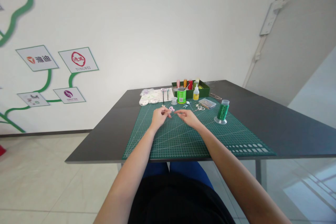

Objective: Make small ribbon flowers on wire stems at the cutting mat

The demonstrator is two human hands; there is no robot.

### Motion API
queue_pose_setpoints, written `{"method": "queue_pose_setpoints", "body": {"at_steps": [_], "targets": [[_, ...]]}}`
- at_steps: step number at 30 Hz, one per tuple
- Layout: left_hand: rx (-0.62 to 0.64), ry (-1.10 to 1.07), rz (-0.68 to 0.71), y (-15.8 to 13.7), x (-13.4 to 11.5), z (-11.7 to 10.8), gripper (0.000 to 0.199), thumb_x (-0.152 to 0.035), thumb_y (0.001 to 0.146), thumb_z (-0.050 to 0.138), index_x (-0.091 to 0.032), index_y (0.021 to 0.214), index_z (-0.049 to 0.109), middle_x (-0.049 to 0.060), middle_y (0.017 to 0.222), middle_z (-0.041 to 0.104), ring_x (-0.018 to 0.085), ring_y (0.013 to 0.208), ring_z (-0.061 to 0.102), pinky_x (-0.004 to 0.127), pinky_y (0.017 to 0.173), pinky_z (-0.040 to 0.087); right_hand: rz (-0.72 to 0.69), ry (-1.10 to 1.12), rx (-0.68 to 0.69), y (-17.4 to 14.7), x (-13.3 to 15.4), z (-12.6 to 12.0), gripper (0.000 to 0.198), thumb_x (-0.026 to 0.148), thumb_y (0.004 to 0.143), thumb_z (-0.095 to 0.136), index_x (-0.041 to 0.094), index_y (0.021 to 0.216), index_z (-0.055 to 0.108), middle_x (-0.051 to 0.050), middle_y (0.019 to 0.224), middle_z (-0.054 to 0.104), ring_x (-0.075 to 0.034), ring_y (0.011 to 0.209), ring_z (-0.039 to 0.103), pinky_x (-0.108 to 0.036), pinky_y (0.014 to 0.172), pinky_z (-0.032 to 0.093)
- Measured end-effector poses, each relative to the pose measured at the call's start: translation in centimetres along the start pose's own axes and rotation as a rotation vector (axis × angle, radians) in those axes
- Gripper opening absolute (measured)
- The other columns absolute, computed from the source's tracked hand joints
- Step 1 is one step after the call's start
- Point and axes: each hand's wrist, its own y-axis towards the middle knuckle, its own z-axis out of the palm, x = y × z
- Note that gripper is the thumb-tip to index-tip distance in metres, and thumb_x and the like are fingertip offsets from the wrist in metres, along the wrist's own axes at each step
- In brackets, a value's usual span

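1. Head view, so everything here comes from the one cam: two bare hands meet over a green gridded cutting mat (178,143) on a black table (110,129), arms reaching in from the bottom.
2. Left hand (159,115) has its fingers curled in, with thumb and fingertips pinching a small pink-and-white piece (172,109). That piece sits right between the two hands, toward the far part of the mat.
3. Right hand (189,117) has its fingers stretched toward the piece, tips just beside it. Honestly it's tiny from up here, so I can't tell if those fingers are closed on anything.
4. Just past the hands: a little pale spool (174,101), then a bright green can (181,96) with a yellow-labelled bottle (196,93) standing to its right.
5. Over on the right of the mat, scissors (201,108) lie flat near a clear plastic case (207,103), and a shiny green thread spool (223,110) stands upright nearer the person.
6. Back of the table: a dark green box (205,92) with coloured spools (185,83) inside, plus a puffy white pad (149,97) off to the left.
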Motion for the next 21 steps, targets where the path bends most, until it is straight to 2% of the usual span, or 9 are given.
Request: {"method": "queue_pose_setpoints", "body": {"at_steps": [3,7,21], "targets": [[0.063,-0.063,-0.073,0.15,0.44,0.11,0.015,-0.029,0.081,0.071,-0.015,0.077,0.067,0.004,0.063,0.072,0.017,0.060,0.070,0.029,0.069,0.054,-0.014,-0.069,-0.064,-0.02,0.07,-0.18,0.041,0.032,0.085,0.052,0.009,0.110,0.075,0.008,0.047,0.035,-0.010,0.043,0.026,-0.024,0.046,0.024],[0.100,-0.108,-0.083,0.25,0.83,0.25,0.019,-0.032,0.080,0.074,-0.014,0.077,0.067,0.004,0.063,0.072,0.017,0.059,0.069,0.028,0.068,0.054,-0.023,-0.108,-0.109,0.00,-0.04,-0.22,0.040,0.029,0.085,0.051,0.010,0.110,0.076,0.007,0.049,0.039,-0.011,0.045,0.029,-0.025,0.049,0.029],[0.050,-0.059,-0.023,0.13,1.10,0.13,0.014,-0.028,0.084,0.069,-0.014,0.080,0.069,0.006,0.068,0.074,0.018,0.064,0.071,0.029,0.070,0.055,-0.011,-0.154,-0.095,-0.20,0.36,-0.10,0.039,0.026,0.087,0.049,0.009,0.108,0.077,0.005,0.050,0.041,-0.012,0.047,0.030,-0.026,0.052,0.031]]}}
